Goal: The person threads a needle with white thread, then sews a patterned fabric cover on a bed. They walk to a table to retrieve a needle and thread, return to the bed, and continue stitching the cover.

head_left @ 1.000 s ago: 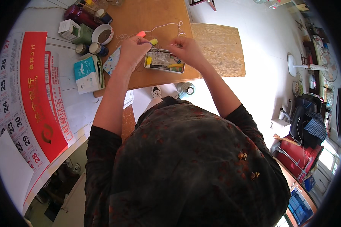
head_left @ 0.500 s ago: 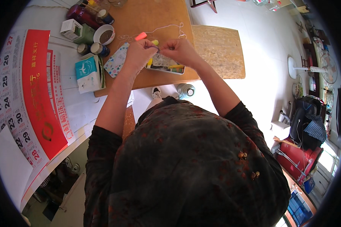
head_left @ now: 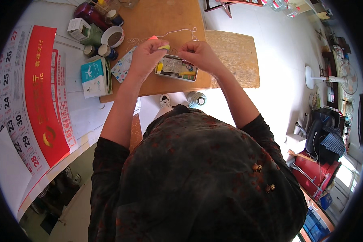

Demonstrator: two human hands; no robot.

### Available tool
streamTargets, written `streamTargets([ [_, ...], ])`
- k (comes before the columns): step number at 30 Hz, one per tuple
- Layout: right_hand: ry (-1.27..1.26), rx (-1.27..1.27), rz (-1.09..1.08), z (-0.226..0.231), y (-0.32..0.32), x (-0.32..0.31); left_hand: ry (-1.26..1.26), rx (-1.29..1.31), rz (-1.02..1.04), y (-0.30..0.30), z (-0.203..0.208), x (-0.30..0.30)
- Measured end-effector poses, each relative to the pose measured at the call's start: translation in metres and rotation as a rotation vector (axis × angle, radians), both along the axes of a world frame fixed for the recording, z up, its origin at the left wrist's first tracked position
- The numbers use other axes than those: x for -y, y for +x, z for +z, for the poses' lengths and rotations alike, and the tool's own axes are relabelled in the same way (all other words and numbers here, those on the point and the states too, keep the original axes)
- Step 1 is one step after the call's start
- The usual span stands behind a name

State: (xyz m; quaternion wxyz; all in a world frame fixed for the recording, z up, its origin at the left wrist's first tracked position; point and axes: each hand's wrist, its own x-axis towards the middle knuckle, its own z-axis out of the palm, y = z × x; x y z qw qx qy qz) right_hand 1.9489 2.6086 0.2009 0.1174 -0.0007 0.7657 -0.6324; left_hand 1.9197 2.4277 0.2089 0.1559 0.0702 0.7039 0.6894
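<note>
My left hand (head_left: 147, 54) is pinched closed above the left end of a small open box (head_left: 176, 78). My right hand (head_left: 199, 54) is also closed at the fingertips, over the box's right side. A small gap separates the two hands. Thin, dark, thread-like lines show near the fingertips, but what each pinch holds is too small to make out. In the box lie a yellow piece (head_left: 160, 66), a yellow stick (head_left: 187, 73) and other small items. Another yellow thing (head_left: 164, 47) shows by my left fingers. White thread (head_left: 174, 31) loops across the wooden table (head_left: 165, 16) beyond my hands.
A dotted card or pouch (head_left: 123, 66) lies beside my left wrist. Further left are a bowl (head_left: 113, 37) with dark contents, jars (head_left: 107, 52), a tissue pack (head_left: 94, 76) and a large calendar (head_left: 48, 97). A wooden bench (head_left: 234, 58) adjoins the table's right side.
My hands have drawn apart, the right one shifting slightly rightward, and more of the box's contents shows between them. The pink-orange piece is now mostly covered by my left hand.
</note>
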Motion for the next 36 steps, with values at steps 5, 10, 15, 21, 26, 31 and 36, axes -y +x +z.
streamTargets([
  [5,0.016,-0.011,0.099,0.008,0.001,-0.004,-0.205,-0.040,-0.185,-0.008,-0.003,-0.004],
  [10,-0.077,-0.057,0.071,0.000,-0.001,-0.013,-0.155,-0.036,0.007,-0.012,-0.001,-0.001],
  [15,-0.101,-0.023,0.066,0.004,-0.001,-0.026,-0.398,-0.021,0.182,-0.015,-0.009,0.009],
  [21,-0.131,0.022,0.008,0.007,-0.002,-0.040,-0.443,-0.019,0.323,-0.021,-0.057,0.030],
  [26,-0.277,0.057,-0.014,0.001,-0.005,-0.054,-0.451,0.051,0.339,-0.020,-0.073,0.037],
  [31,-0.321,0.019,-0.083,0.004,-0.001,-0.063,-0.275,0.106,0.225,-0.009,-0.048,0.022],
  [36,-0.344,0.076,-0.106,0.005,0.012,-0.069,-0.229,0.086,-0.025,-0.014,-0.041,0.004],
])
